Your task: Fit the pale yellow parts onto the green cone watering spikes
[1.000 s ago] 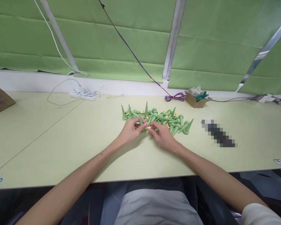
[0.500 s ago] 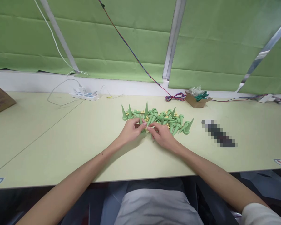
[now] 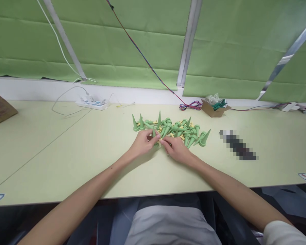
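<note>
Several green cone-shaped spikes [image 3: 192, 140] with small yellow parts lie in a pile on the pale table [image 3: 91, 153]. A few cones stand upright, one [image 3: 135, 123] at the pile's left end and one [image 3: 205, 138] at its right. At the near edge of the pile my left hand [image 3: 143, 142] is closed around a green cone [image 3: 154, 132]. My right hand [image 3: 177, 147] meets it fingertip to fingertip, pinching a small yellow piece [image 3: 160, 139] beside that cone. The fingers partly hide both parts.
Behind the pile, a small cardboard box [image 3: 214, 109] holds plastic bags, beside a coiled red-blue cable [image 3: 191, 106]. A white power strip [image 3: 93, 103] lies at back left. A blurred dark object [image 3: 238, 145] is on the right, a brown object [image 3: 0, 109] far left.
The fingers of my right hand have drawn closer together at the yellow piece. My left hand has barely shifted, and the pile looks the same.
</note>
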The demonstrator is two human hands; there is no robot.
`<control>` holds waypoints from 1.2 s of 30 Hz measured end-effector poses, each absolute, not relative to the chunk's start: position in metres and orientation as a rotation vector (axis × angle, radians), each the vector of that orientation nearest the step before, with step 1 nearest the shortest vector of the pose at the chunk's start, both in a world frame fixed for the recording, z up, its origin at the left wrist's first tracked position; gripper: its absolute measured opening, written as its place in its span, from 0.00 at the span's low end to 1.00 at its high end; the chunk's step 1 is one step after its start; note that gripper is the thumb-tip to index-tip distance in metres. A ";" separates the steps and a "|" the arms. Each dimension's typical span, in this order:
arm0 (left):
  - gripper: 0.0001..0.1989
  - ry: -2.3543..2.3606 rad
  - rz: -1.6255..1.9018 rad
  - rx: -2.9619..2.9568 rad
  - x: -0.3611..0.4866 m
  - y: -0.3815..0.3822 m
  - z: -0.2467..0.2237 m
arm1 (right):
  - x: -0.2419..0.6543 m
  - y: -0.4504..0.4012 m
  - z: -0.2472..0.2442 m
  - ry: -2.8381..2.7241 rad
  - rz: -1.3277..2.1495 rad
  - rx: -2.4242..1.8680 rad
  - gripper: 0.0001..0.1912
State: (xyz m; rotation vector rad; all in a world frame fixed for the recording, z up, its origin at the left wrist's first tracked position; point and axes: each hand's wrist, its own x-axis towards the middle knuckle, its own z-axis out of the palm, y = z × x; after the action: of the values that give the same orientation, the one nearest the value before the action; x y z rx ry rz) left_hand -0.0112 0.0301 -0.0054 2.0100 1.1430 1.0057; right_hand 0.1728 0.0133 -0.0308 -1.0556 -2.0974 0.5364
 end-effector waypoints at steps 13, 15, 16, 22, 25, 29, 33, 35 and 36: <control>0.16 1.182 0.989 2.019 -0.011 0.030 -0.007 | 0.174 0.013 -0.035 -2.113 0.577 -1.091 0.08; 0.16 1.186 0.977 2.025 -0.011 0.030 -0.007 | 0.174 0.013 -0.034 -2.127 0.562 -1.082 0.11; 0.16 1.187 0.975 2.029 -0.011 0.030 -0.007 | 0.174 0.013 -0.033 -2.129 0.560 -1.076 0.12; 0.17 1.139 0.980 2.034 -0.012 0.031 -0.007 | 0.174 0.013 -0.031 -2.142 0.578 -1.058 0.15; 0.17 1.142 0.977 2.034 -0.012 0.030 -0.006 | 0.174 0.012 -0.030 -2.144 0.581 -1.047 0.15; 0.16 1.109 0.960 2.025 -0.012 0.029 -0.005 | 0.174 0.012 -0.029 -2.150 0.595 -1.043 0.17; 0.16 1.092 0.961 2.023 -0.012 0.028 -0.005 | 0.174 0.011 -0.029 -2.147 0.605 -1.052 0.19; 0.16 1.102 0.966 2.023 -0.012 0.029 -0.005 | 0.173 0.011 -0.029 -2.137 0.592 -1.059 0.19; 0.16 1.116 0.970 2.021 -0.012 0.029 -0.005 | 0.173 0.011 -0.030 -2.127 0.582 -1.066 0.18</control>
State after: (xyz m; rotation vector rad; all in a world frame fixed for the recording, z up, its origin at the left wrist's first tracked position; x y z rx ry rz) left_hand -0.0120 0.0287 -0.0049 2.0214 1.1165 0.9704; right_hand 0.1734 0.0114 -0.0299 -1.0660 -2.1270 0.5817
